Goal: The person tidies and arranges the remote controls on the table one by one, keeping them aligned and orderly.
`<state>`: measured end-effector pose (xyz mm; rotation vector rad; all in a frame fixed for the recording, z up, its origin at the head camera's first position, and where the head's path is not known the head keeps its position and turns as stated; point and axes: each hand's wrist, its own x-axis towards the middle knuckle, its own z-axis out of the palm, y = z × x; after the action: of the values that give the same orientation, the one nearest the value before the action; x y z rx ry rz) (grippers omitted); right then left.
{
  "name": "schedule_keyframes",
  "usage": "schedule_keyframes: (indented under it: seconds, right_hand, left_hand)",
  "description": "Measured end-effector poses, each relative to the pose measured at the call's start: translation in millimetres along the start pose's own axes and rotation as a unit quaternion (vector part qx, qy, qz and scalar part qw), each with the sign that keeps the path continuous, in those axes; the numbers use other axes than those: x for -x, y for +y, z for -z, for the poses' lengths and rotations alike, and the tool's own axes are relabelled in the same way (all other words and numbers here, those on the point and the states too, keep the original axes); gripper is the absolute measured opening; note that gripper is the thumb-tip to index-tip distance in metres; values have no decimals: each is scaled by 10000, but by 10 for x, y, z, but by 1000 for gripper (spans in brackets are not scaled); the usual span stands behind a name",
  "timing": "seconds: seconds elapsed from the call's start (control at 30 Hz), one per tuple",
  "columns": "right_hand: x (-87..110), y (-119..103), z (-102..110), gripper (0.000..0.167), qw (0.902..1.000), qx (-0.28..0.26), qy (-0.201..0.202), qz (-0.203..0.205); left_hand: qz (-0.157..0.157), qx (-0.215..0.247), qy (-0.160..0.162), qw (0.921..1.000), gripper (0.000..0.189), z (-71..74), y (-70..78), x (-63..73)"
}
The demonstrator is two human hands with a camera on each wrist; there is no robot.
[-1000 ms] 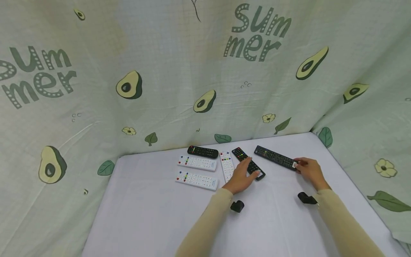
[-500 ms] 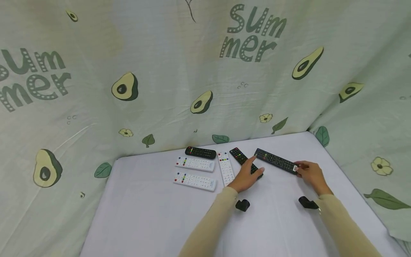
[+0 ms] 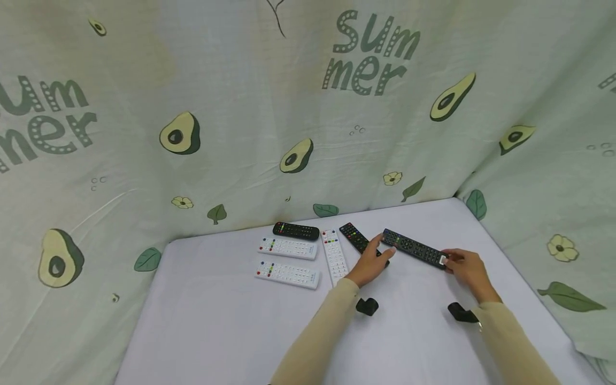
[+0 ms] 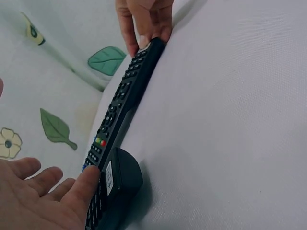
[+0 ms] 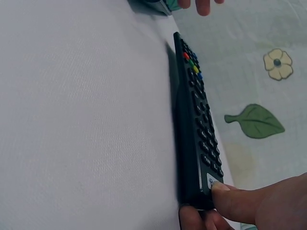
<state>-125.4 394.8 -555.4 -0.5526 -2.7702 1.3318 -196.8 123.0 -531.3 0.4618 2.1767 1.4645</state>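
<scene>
My right hand pinches the near right end of a long black remote control, thumb on the white label at its end. The far end of that remote points toward my left hand. My left hand's fingers are spread and extended over a second black remote, partly hiding it. In the left wrist view, the left thumb overlaps the end of the long remote. The right wrist view shows the right thumb on top and other fingers beneath the end of the remote.
Left of the hands lie a white remote set lengthwise, two more white remotes lying crosswise, and a black one behind them. A patterned curtain hangs along the back edge of the white table.
The long remote in my right hand has come a little nearer, and its gap to the second black remote has changed slightly. My left hand has moved right, toward its far end.
</scene>
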Motion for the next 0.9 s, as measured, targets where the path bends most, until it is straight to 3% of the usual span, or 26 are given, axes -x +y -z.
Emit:
schedule_keyframes:
  seconds: [0.37,0.67,0.9]
  right_hand:
    - [131,84,115,37,9993,277,-95,230]
    - [242,146,185,38,9988,346,-307,-156]
    - [295,223,244,38,9967,748,-281,-162]
  left_hand:
    - [170,26,-209,9996,71,-93,32,-37]
    - [345,-138,-395,9985,72,-190,70,-26]
    - [203,-284,-466,9983,71,-230,60,-18]
